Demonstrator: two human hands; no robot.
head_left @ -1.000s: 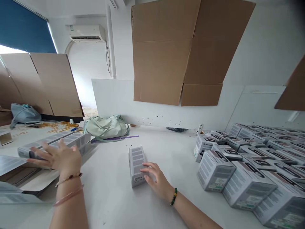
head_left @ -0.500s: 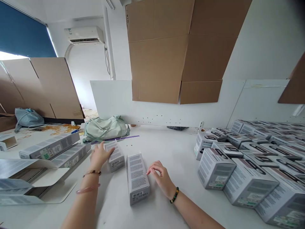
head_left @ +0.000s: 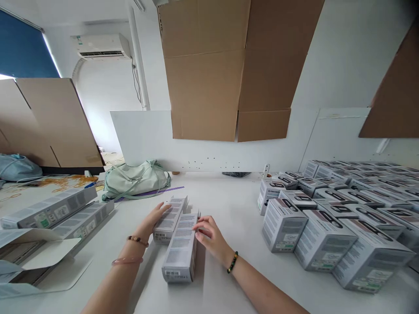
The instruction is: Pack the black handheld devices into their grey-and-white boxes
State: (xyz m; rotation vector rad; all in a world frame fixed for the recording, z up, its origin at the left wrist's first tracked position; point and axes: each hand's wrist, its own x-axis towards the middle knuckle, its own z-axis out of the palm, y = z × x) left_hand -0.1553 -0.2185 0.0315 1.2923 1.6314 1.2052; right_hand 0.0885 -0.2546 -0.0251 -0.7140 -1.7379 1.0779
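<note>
Cartons lie under both our hands, and we take the nearer one, a slim grey-and-white retail carton (head_left: 180,248), as our landmark. It lies lengthwise on the white table (head_left: 229,205), with a barcode (head_left: 172,273) on the end facing us and columns of grey print on its top, too small for us to read. Just beyond it and to its left, touching it or very nearly, lies a second slim carton (head_left: 168,220) with matching grey panels and its own barcode.

Our right hand (head_left: 211,237) rests against the landmark carton's right side, its fingers (head_left: 200,231) curved and slightly apart, not clamped. Our left hand (head_left: 152,220) lies against the second carton, its fingers (head_left: 160,208) loosely together on the far edge, with no grip that we can see.

Well to the landmark's right stands a dense block of squarer cartons (head_left: 322,240), their tops printed with a dark looped band shape. One carries a small dark logo (head_left: 272,190) that we cannot read, and several have green-marked labels. To its left lie two long cartons (head_left: 49,208), one showing a green-and-white label, beside an open white carton flap (head_left: 49,253). Beyond it sits a pale green bag (head_left: 135,179).
</note>
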